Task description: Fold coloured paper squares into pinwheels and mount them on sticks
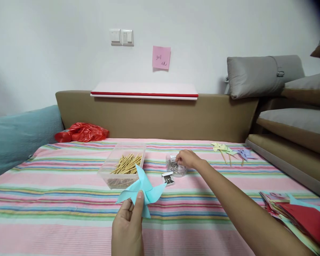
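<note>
Striped cloth [56,213] covers the whole work area. Far left: teal cover [21,138], then crumpled red plastic bag [88,132] against the tan backrest [149,119]. Left of centre: clear plastic bin [104,173], wooden sticks [128,163] piled inside, lying at mixed angles. Far, up on the wall: two white switches [122,37].

Near, centre-left: left hand [130,220], grip clamped on the blue pinwheel [152,193], thumb on its front, fingers curled behind. Pinwheel is held up over the cloth, four folded blades showing, its left part overlapping the bin's near right corner in this view.

Far centre: white and red boards [144,90] on top of the backrest, pink note [161,57] with handwriting on the wall above. Centre, just right of the pinwheel's upper blade: small white box [166,174], flap up, dark metal bits inside. Just behind it: clear tub [179,174] with small metal pieces [172,165]. Right hand [187,158] reaches over the tub, fingers bent down; fingertips partly hidden, can't tell if grip is apart or together, or holding anything.

Far right: pale yellow-green pinwheels [220,147] and purple pinwheel [244,153], on sticks, lying on cloth. Grey cushion [256,76] behind, stacked cushions [296,122] farther right. Near right: coloured papers [304,217], red sheet on top.
</note>
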Available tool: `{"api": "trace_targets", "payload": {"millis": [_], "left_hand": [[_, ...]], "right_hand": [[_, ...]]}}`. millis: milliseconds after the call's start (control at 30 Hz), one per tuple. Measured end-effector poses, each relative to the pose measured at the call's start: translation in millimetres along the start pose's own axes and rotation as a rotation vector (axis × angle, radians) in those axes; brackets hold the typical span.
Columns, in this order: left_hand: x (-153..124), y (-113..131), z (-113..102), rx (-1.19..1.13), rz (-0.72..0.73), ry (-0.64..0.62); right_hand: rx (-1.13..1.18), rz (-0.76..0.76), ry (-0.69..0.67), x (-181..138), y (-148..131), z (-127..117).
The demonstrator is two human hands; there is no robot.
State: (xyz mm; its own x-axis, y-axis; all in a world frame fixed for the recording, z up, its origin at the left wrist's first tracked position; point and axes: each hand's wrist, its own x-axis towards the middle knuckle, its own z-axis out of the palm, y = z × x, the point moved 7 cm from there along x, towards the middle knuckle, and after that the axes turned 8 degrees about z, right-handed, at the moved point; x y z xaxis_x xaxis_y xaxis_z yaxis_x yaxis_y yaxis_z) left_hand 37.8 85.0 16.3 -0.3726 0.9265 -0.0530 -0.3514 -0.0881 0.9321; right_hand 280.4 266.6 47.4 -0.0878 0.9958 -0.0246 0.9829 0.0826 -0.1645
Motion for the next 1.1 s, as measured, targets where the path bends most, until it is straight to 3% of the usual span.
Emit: {"api": "trace_targets", "payload": {"millis": [133, 267, 467, 767, 1100], "left_hand": [[1.6, 1.2, -4.2, 0.023, 0.011, 0.029], [2.6, 5.0, -10.6, 0.045, 0.024, 0.072], [-0.4, 8.3, -7.2, 0.034, 0.033, 0.073], [-3.4, 7.2, -4.0, 0.027, 0.035, 0.04], [-2.2, 3.4, -1.8, -0.014, 0.002, -0.013]], "right_hand": [[-0.05, 0.005, -0.03, 1.4, -17.4, -4.0], [-0.051, -0.096, 0.022, -32.6, -39.3, -8.1], [-0.09, -0.238, -0.075, -87.9, -53.3, 24.1], [-0.202, -0.111, -0.089, -66.3, -63.0, 56.6], [-0.202, 0.096, -0.173, -54.8, -60.8, 60.0]]}}
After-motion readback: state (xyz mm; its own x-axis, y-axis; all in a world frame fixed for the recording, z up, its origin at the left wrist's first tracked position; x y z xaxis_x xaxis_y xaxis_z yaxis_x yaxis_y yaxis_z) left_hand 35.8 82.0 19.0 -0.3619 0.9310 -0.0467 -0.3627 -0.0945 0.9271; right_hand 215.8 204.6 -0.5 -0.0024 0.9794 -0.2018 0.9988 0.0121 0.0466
